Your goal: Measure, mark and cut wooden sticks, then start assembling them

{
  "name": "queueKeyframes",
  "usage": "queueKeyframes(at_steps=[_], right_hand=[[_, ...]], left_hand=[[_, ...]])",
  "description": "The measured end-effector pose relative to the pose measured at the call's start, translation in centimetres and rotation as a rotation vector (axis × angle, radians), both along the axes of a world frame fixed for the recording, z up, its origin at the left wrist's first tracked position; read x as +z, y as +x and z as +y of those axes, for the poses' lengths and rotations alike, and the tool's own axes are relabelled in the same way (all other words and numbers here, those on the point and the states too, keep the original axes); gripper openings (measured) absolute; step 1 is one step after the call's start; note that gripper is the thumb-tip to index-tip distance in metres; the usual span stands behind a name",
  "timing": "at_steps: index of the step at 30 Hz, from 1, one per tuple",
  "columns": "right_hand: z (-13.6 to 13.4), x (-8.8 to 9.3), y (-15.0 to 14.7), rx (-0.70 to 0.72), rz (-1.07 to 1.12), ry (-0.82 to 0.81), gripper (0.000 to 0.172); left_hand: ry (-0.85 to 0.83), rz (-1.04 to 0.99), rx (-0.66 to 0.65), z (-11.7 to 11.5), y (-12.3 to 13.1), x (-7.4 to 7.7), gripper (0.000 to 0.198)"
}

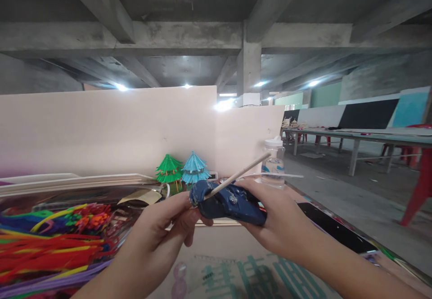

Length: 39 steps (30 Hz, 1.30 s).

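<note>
My right hand is wrapped round a dark blue glue gun, held level in front of me. A white glue stick slants up and right out of the gun. My left hand pinches the gun's left end, where the stick's lower end meets it. Behind the gun stand a small green paper tree and a blue paper tree.
A heap of coloured pipe cleaners fills the left of the table. A clear plastic bottle stands beyond my right hand, a black phone lies to the right. A pale board walls the back. Long tables and red chairs stand far right.
</note>
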State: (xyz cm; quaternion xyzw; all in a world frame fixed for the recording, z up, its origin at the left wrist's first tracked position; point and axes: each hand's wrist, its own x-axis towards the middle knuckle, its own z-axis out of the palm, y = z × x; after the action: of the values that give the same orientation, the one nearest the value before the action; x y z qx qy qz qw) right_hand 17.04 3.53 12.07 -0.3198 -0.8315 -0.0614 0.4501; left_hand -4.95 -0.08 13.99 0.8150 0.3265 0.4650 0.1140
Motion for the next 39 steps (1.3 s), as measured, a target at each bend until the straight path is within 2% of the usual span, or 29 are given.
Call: queueKeyframes(at_steps=[5, 18, 21, 23, 25, 26, 28, 31, 33, 36, 39], right_hand=[[0.1, 0.0, 0.0, -0.016, -0.011, 0.016, 0.026], [0.1, -0.2, 0.0, -0.030, -0.017, 0.041, 0.029], [0.1, -0.2, 0.0, -0.015, -0.018, -0.031, 0.025], [0.0, -0.1, 0.0, -0.009, -0.024, -0.156, 0.022], [-0.1, 0.1, -0.2, -0.017, -0.045, -0.305, 0.022], [-0.2, 0.2, -0.3, -0.018, -0.057, -0.367, 0.023], [-0.3, 0.3, -0.5, -0.002, -0.076, -0.455, 0.024], [-0.5, 0.3, -0.8, 0.067, -0.105, -0.540, 0.018], [-0.6, 0.1, -0.9, 0.096, -0.127, -0.549, 0.012], [-0.6, -0.1, -1.1, 0.096, -0.145, -0.525, 0.015], [-0.6, -0.2, -1.3, 0.089, -0.133, -0.562, 0.015]], left_hand=[[-0.007, -0.014, -0.028, 0.1, -0.1, 0.0, 0.021], [-0.092, 0.022, -0.021, 0.2, -0.5, -0.3, 0.022], [-0.147, 0.033, -0.028, 0.4, -0.9, -0.3, 0.019], [-0.176, -0.011, -0.036, 0.6, -1.3, -0.2, 0.018], [-0.220, -0.096, -0.092, 0.8, -1.7, 0.0, 0.041], [-0.263, -0.131, -0.151, 0.9, -2.0, 0.1, 0.052], [-0.391, -0.140, -0.313, 1.1, -2.4, 0.2, 0.063], [-0.567, -0.114, -0.539, 1.5, -2.7, 0.2, 0.058], [-0.627, -0.151, -0.636, 1.7, -2.6, 0.1, 0.052], [-0.668, -0.218, -0.712, 1.9, -2.2, 0.0, 0.045], [-0.669, -0.242, -0.736, 2.2, -2.1, 0.0, 0.046]])
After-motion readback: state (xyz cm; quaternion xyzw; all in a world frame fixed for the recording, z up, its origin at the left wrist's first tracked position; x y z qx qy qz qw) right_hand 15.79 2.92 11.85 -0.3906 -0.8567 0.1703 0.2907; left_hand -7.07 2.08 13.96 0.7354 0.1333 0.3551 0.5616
